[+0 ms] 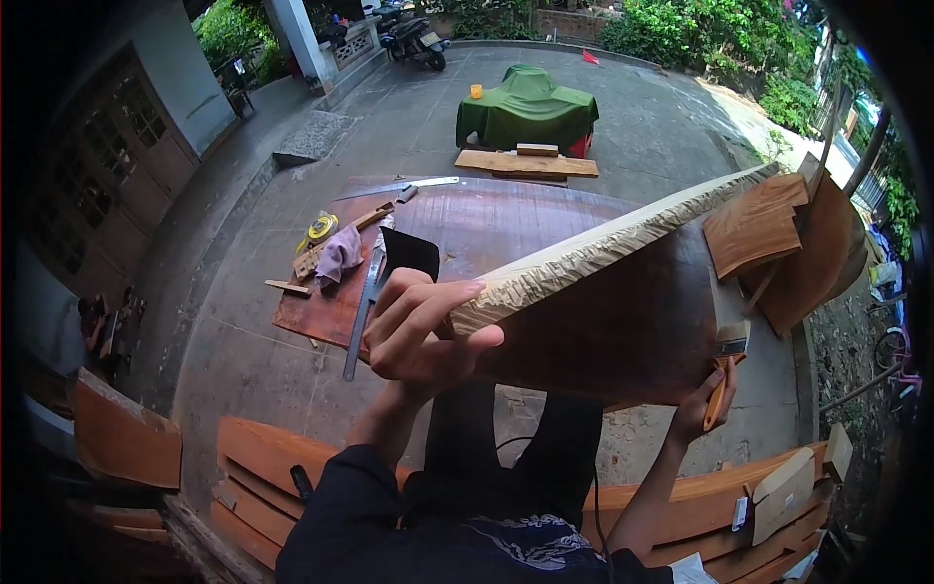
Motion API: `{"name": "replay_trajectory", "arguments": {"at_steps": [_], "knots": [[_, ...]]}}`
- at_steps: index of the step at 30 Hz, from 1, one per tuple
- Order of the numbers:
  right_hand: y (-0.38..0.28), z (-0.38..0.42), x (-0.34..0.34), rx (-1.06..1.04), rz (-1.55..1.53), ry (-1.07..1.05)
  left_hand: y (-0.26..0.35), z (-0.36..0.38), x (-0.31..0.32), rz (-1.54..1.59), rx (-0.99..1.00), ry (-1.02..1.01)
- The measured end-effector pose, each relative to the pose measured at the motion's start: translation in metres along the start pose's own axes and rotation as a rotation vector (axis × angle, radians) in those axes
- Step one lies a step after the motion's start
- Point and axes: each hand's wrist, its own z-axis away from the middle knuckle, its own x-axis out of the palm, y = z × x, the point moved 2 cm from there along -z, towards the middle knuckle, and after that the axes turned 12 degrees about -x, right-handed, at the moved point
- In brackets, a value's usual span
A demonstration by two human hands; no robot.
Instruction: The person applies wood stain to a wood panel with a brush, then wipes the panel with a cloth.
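Note:
My left hand (418, 326) grips the near end of a long pale wooden plank (603, 243) with a rough, chiselled-looking edge. The plank slants up to the far right above a reddish-brown wooden table (525, 204). In my right hand (699, 401), low at the table's right front edge, is a paintbrush (718, 399) with an orange handle, bristles pointing up. Just left of my left hand, a handsaw (362, 321) lies over the table's edge, beside a black flat piece (411, 253) partly hidden by my fingers.
On the table's left lie a purple cloth (339, 255), a yellow tape measure (321, 229) and another saw (399, 186). Curved brown boards (754, 229) stand at the right. Orange-brown planks (258, 448) lie near me. Beyond is a green-covered object (525, 102).

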Motion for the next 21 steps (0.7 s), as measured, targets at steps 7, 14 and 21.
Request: {"name": "replay_trajectory", "arguments": {"at_steps": [7, 14, 21], "knots": [[-0.007, -0.001, -0.001, 0.009, 0.028, 0.011, -0.024, -0.023, -0.007, 0.025, -0.301, 0.168], [-0.005, 0.0, -0.002, 0.013, -0.023, 0.018, -0.091, -0.04, 0.001, 0.251, -0.648, 0.112], [-0.003, 0.002, -0.002, 0.026, -0.043, 0.015, -0.115, -0.015, 0.001, 0.218, -0.736, -0.036]]}}
